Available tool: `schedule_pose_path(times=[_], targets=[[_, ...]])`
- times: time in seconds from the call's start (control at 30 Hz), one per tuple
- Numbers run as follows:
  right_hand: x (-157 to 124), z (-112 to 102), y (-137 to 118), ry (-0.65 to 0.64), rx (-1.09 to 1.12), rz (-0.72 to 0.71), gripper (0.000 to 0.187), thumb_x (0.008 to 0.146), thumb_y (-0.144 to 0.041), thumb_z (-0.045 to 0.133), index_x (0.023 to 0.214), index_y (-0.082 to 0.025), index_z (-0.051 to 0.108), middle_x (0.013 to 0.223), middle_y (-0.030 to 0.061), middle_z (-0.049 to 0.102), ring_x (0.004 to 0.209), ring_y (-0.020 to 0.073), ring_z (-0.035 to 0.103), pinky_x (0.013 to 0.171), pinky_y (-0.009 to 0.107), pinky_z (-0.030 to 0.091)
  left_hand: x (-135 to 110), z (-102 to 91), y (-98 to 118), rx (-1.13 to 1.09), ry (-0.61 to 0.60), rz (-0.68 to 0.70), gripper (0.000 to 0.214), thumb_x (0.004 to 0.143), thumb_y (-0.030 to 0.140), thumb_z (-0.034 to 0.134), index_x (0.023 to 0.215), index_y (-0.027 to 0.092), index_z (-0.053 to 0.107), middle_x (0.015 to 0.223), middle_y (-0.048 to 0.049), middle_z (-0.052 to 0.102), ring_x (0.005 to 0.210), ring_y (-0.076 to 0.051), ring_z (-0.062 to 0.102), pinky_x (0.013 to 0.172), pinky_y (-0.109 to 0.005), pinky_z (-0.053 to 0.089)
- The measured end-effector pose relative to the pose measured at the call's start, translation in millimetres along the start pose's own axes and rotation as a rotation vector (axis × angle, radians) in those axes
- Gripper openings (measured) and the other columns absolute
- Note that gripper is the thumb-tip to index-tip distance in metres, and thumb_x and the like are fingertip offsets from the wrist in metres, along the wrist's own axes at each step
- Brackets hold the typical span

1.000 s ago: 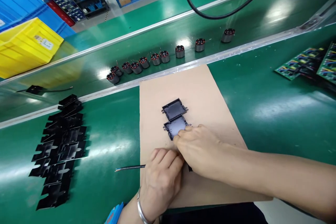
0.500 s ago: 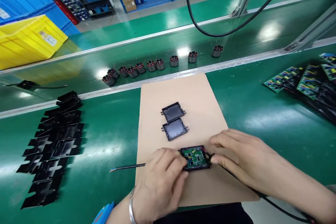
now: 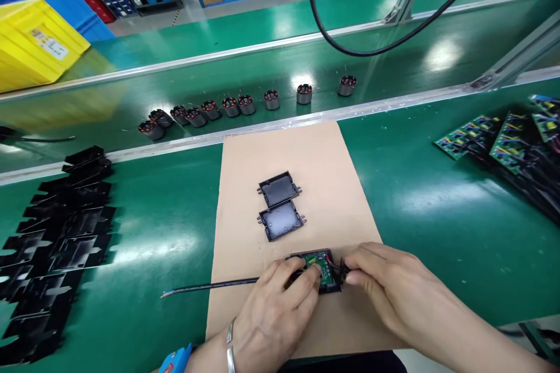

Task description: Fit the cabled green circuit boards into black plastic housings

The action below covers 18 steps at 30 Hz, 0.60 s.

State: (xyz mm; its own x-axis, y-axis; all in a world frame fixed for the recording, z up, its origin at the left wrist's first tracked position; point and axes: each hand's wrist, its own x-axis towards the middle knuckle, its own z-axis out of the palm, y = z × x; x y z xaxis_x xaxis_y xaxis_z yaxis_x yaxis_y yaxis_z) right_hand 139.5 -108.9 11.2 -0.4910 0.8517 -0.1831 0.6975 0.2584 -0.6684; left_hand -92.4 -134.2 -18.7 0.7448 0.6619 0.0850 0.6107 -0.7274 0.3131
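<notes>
Head camera view: your left hand spreads over a small green board seated in a black case, which lies near the lower edge of a sheet of cardboard on the green bench. Your left fingertips press down on the board and the case's left part; whether they also clasp its wall, one cannot tell, as the hand hides that end. At the opposite end, thumb and forefinger of your right hand pinch a dark lead just beside the case, near a bit of red wire. A black cable runs out leftward from under your left hand, past the cardboard's edge, its bare, coloured wire ends over the bench. Above the case, well apart from your fingers, two open black trays lie on the cardboard, one touching the other. To your left, dark housings stretch along the bench in overlapping rows; to your right, green circuit panels lie fanned out with black cords. Beyond the metal rail, ten wound coils stand in an uneven line, with a yellow bin at upper left and a thick black hose hanging in a loop overhead.
</notes>
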Motion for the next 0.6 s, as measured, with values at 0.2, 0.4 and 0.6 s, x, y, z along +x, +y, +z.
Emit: schedule_pose_path(times=[0.2, 0.4, 0.6], targets=[[13.2, 7.6, 1.7, -0.093, -0.088, -0.044, 0.022, 0.082, -0.001, 0.039, 0.073, -0.018, 0.049, 0.074, 0.0028, 0.057, 0.067, 0.0172, 0.051, 0.063, 0.030, 0.034, 3.7, 3.1, 2.0, 0.001, 0.087, 0.017, 0.025, 0.088, 0.006, 0.045, 0.106, 0.010, 0.062, 0.123, -0.0064, 0.060, 0.112, -0.026, 0.048, 0.096, -0.040, 0.045], [26.1, -9.2, 4.9, -0.150, -0.136, -0.102, 0.023, 0.074, 0.004, 0.041, 0.071, -0.017, 0.051, 0.073, 0.0028, 0.059, 0.070, 0.0177, 0.052, 0.064, 0.029, 0.035, 4.3, -3.9, -1.9, -0.002, 0.016, 0.044, 0.023, 0.094, 0.014, 0.042, 0.106, 0.013, 0.061, 0.127, -0.0051, 0.058, 0.114, -0.025, 0.048, 0.096, -0.038, 0.043], [39.4, -16.7, 3.8, -0.272, -0.169, -0.211, 0.027, 0.071, 0.006, 0.043, 0.073, -0.018, 0.055, 0.076, 0.0015, 0.064, 0.074, 0.0169, 0.057, 0.067, 0.027, 0.039, 4.8, -7.9, -3.1, -0.007, 0.005, 0.048, 0.031, 0.098, 0.015, 0.034, 0.120, 0.013, 0.056, 0.122, -0.0055, 0.060, 0.112, -0.023, 0.050, 0.094, -0.037, 0.043]])
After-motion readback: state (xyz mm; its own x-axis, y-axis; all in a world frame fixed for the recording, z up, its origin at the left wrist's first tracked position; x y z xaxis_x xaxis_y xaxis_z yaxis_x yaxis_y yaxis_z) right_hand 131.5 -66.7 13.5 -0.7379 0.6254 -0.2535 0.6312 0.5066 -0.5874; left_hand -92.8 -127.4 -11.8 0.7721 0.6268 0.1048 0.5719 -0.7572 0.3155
